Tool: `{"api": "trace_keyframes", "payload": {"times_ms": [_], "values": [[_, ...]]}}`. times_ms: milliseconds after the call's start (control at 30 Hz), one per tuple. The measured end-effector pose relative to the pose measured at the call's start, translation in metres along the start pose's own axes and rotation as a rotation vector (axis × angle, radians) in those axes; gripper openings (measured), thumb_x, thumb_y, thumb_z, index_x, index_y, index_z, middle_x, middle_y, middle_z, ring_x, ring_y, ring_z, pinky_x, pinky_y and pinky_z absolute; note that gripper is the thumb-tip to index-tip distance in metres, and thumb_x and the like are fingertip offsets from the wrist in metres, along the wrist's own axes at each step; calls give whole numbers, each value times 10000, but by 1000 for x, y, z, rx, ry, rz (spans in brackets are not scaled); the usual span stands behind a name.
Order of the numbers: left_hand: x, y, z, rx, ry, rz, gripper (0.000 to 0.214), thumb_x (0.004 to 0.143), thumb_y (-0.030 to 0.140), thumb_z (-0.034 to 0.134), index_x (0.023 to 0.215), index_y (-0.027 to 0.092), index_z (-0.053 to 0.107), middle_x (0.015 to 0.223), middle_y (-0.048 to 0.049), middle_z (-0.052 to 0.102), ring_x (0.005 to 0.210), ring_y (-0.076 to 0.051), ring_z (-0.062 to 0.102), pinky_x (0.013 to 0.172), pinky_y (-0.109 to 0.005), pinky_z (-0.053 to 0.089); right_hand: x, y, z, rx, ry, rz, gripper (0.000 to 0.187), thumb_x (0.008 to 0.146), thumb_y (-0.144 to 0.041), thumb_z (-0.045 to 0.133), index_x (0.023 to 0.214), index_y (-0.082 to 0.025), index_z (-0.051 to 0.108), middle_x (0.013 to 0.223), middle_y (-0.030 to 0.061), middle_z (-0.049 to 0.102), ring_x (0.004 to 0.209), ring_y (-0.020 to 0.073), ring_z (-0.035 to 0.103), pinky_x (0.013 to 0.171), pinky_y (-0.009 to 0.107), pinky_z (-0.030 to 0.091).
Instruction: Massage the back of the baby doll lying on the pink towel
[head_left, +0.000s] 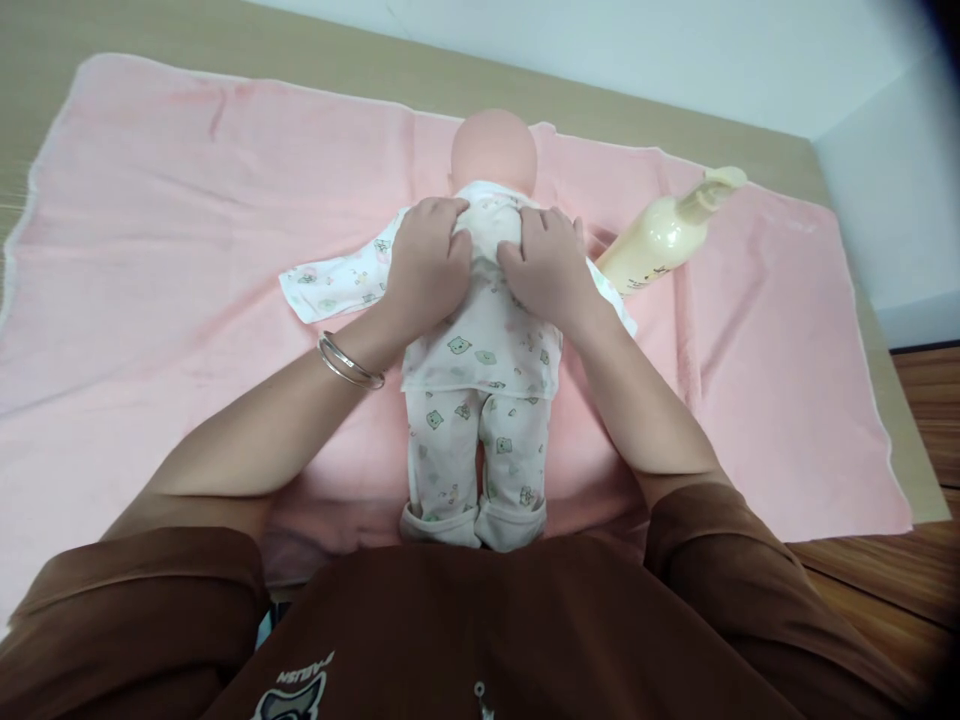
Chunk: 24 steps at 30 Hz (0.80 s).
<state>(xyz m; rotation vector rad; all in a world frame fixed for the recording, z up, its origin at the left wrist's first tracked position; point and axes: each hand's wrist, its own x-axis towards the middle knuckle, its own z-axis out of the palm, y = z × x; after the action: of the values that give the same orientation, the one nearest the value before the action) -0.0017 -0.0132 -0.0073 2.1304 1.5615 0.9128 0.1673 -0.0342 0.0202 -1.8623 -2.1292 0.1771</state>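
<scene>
A baby doll (480, 360) lies on its body along the middle of a pink towel, in a white printed top and trousers with folded cuffs. Its bald head points away from me, and no face shows. My left hand (426, 265), with a silver bangle (350, 362) on the wrist, curls over the doll's upper body. My right hand (547, 268) presses on the other side, fingers bunching the top. The white garment's loose sleeve (334, 280) spreads out left. A cream pump bottle (660, 235) lies tilted just beyond my right hand, its lower end hidden behind the garment.
The pink towel (187, 250) covers most of a beige table (315, 70), whose far and right edges show. A wooden floor (926, 400) lies beyond the right edge, with a pale wall (750, 60) behind. My brown sleeves and shirt fill the bottom.
</scene>
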Motion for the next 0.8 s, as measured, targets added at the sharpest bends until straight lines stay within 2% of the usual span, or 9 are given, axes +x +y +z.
{"api": "trace_keyframes", "payload": {"times_ms": [100, 200, 267, 333, 400, 500, 567, 667, 800], "values": [[11, -6, -4, 9, -37, -35, 510, 1071, 488, 246, 1252, 287, 679, 1306, -67, 716, 1316, -304, 581, 1184, -548, 444, -19, -16, -1, -37, -29, -57, 639, 1001, -261, 406, 1597, -29, 379, 1691, 256, 403, 1645, 433, 317, 1380, 697, 185], [14, -9, -4, 10, -74, -54, 564, 1093, 493, 170, 1236, 285, 675, 1252, -75, 727, 1293, -315, 566, 1161, -592, 421, -30, -28, -5, -56, -63, -76, 700, 1011, -259, 413, 1638, 28, 288, 1745, 279, 305, 1683, 436, 250, 1405, 642, 195], [10, -8, -3, 6, -75, -10, 545, 1100, 499, 177, 1298, 301, 645, 1265, -72, 720, 1302, -324, 552, 1170, -621, 403, -28, -29, -8, -41, -50, -83, 610, 1024, -248, 403, 1584, -8, 380, 1690, 251, 406, 1649, 409, 328, 1393, 612, 258], [-1, -2, -1, 38, -49, 72, 492, 1101, 472, 247, 1384, 288, 605, 1341, -95, 686, 1351, -344, 535, 1197, -632, 396, -19, -23, -9, -25, -26, -73, 476, 1058, -253, 355, 1449, -38, 519, 1538, 228, 564, 1521, 373, 493, 1333, 551, 380], [-13, 7, -1, 119, -28, 139, 491, 1083, 382, 342, 1491, 197, 544, 1492, -154, 601, 1460, -379, 475, 1266, -620, 365, -7, -13, -10, -22, -23, -20, 443, 1095, -270, 289, 1302, -51, 613, 1357, 218, 672, 1355, 352, 617, 1228, 508, 486], [-26, 18, -2, 210, -48, 160, 568, 1035, 222, 438, 1579, 58, 445, 1639, -234, 453, 1590, -408, 355, 1355, -564, 292, 9, -1, -10, -12, -61, 76, 497, 1128, -313, 240, 1230, -55, 653, 1266, 220, 715, 1291, 367, 668, 1146, 523, 535], [-25, 20, -3, 186, -37, 148, 532, 1014, 175, 487, 1543, 124, 496, 1602, -201, 505, 1569, -383, 407, 1342, -540, 330, 11, 2, -10, -3, -69, 94, 515, 1138, -342, 236, 1255, -56, 648, 1283, 228, 713, 1325, 373, 657, 1164, 541, 521], [-9, 12, -8, 98, -23, 108, 344, 1000, 188, 542, 1319, 254, 650, 1395, -120, 668, 1395, -343, 584, 1234, -531, 466, -5, -9, -12, -34, -23, 25, 517, 1133, -373, 263, 1353, -60, 610, 1371, 247, 678, 1417, 385, 590, 1249, 594, 439], [14, -6, -12, 4, -52, 24, 247, 1056, 271, 468, 1049, 306, 713, 1141, -67, 756, 1197, -324, 675, 1092, -539, 540, -34, -32, -12, -83, -38, -75, 603, 1092, -358, 366, 1585, -12, 407, 1673, 286, 426, 1629, 428, 360, 1378, 671, 246]]}}
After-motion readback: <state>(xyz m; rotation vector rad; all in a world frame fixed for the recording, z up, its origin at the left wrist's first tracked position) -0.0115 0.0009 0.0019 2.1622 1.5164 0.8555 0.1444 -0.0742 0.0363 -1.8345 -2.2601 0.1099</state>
